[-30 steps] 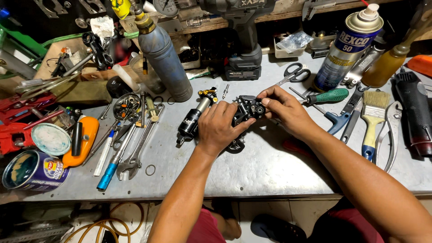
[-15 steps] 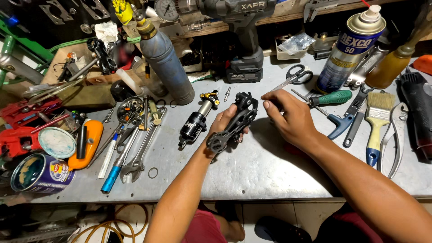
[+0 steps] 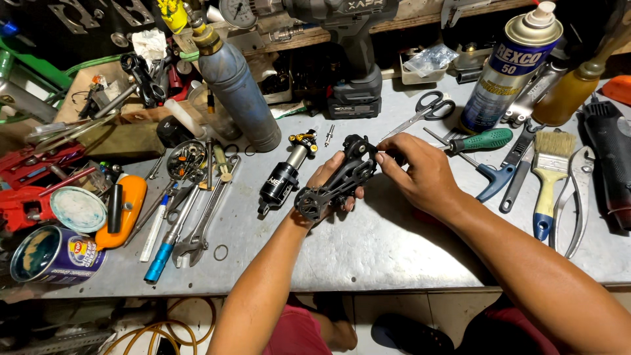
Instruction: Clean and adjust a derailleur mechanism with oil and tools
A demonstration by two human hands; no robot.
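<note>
Since the frame a second earlier, both hands had lifted the black bicycle rear derailleur off the bench and turned it, so that its toothed pulley cage pointed down and to the left instead of lying flat under the palms. The left hand sat behind and beneath the part, its fingers curled around the cage from below, grasping it just above the lower pulley wheel. The right hand came in from the right, its fingertips pinched on the upper body of the derailleur near the mounting end, thumb and forefinger closed on it. The part therefore hung in the air between the two hands, tilted, above the grey metal workbench and not touching it. Just to the left of it lay a black rear shock absorber with a gold top, apart from the hands. A blue gas cylinder stood tilted behind that. Scissors, a green-handled screwdriver and a blue-handled hex key lay to the right of the right hand, with a paintbrush and pliers further out. A spray can stood at the back right, and a cordless power tool behind the derailleur. Wrenches and an open tin lay well to the left.
</note>
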